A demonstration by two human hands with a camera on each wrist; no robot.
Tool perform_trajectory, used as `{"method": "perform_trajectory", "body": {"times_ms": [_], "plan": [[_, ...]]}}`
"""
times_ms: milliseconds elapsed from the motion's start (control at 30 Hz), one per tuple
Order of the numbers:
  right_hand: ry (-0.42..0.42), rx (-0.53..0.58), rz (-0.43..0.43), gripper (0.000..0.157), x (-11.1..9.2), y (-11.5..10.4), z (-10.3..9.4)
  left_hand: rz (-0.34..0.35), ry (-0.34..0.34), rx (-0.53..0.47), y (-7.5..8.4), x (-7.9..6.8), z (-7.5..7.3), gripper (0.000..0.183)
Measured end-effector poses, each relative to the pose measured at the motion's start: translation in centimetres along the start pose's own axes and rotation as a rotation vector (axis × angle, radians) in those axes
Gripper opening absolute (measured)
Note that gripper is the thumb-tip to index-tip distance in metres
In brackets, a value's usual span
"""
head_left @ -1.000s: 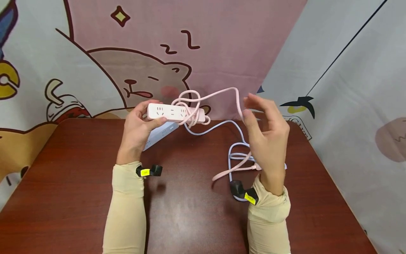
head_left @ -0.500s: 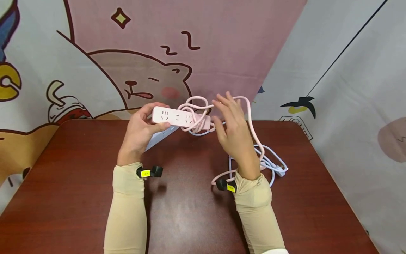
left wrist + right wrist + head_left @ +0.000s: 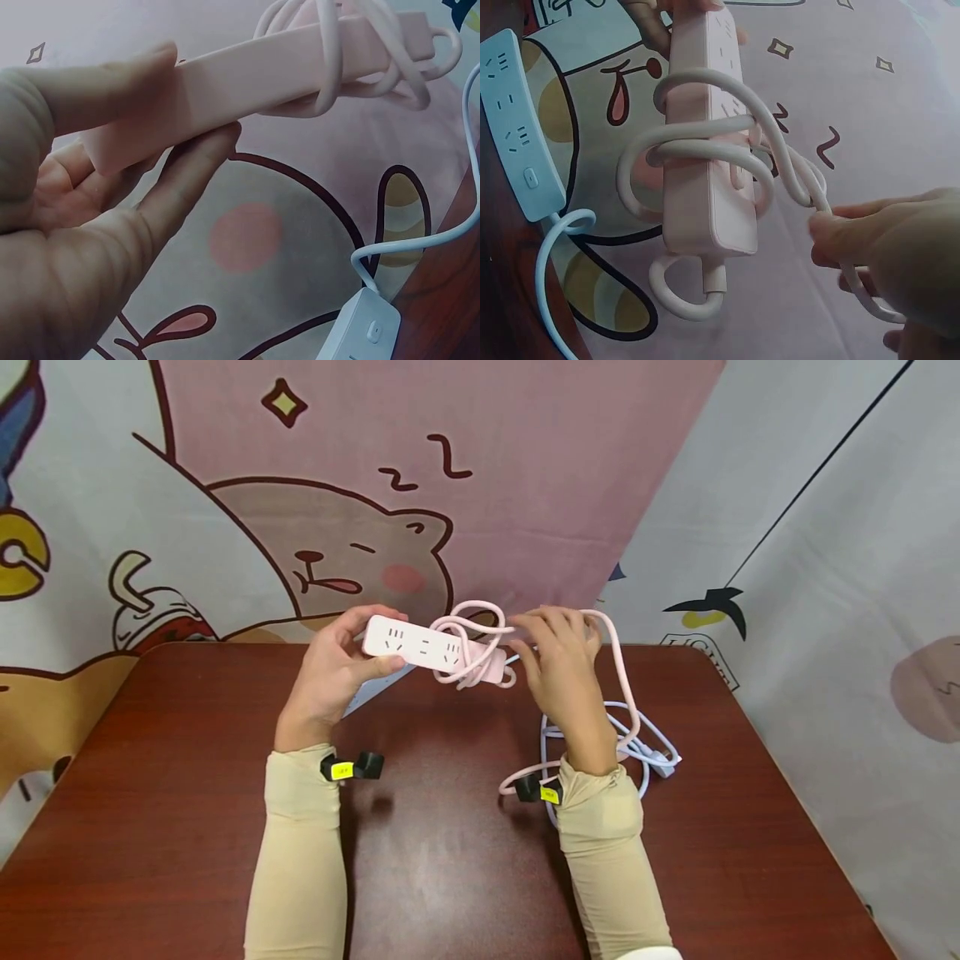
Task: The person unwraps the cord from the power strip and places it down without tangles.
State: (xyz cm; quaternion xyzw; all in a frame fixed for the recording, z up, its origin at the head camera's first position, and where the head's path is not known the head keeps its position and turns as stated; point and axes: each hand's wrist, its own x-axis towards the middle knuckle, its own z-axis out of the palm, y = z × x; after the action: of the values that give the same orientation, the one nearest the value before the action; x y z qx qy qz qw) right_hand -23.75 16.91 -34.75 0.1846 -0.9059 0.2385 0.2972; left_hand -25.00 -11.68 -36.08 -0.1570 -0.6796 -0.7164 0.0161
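Note:
My left hand point(image 3: 318, 681) grips the left end of a pink power strip point(image 3: 420, 643), thumb along the front edge and fingers behind. It is held up above the table, its right end tilted down. Loops of its pink cord point(image 3: 705, 79) wind loosely round the right half. My right hand point(image 3: 566, 668) pinches that cord just right of the strip, between thumb and fingers in the right wrist view. From there the cord arcs over and drops to the table, where my right wrist partly hides it.
A light blue power strip point(image 3: 521, 127) lies on the table behind the pink one, mostly hidden in the head view. Its blue cord lies in loose loops at the right, ending in a blue plug point(image 3: 662, 763). A cartoon-printed cloth point(image 3: 525, 510) hangs behind the brown table point(image 3: 187, 827).
My right hand has moved left toward the strip; its fingers, spread half a second ago, now pinch the cord. The pink strip has shifted slightly right, its right end dipping lower.

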Motion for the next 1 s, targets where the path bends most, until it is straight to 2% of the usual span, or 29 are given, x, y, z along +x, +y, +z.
{"method": "perform_trajectory", "body": {"times_ms": [133,267,433,567,733,1000], "plan": [[0.086,0.002,-0.046,0.013,0.08,-0.15,-0.29,0.005,-0.004,-0.031,-0.04,-0.09,-0.13,0.058],[0.138,0.044,-0.129,0.015,0.24,-0.14,-0.57,0.001,-0.007,-0.041,0.09,-0.20,-0.21,0.057],[0.172,0.149,-0.197,0.016,0.36,-0.11,-0.73,-0.014,-0.029,0.068,0.30,-0.18,-0.03,0.058],[0.204,0.192,-0.199,0.015,0.30,-0.01,-0.81,-0.024,-0.080,0.091,0.31,-0.20,0.01,0.058],[0.226,0.210,-0.169,0.016,0.20,0.21,-0.90,-0.035,-0.125,0.030,0.22,-0.33,-0.23,0.060],[0.262,0.265,-0.120,0.014,0.18,0.51,-0.95,-0.049,-0.172,-0.200,0.31,-0.39,-0.34,0.066]]}}
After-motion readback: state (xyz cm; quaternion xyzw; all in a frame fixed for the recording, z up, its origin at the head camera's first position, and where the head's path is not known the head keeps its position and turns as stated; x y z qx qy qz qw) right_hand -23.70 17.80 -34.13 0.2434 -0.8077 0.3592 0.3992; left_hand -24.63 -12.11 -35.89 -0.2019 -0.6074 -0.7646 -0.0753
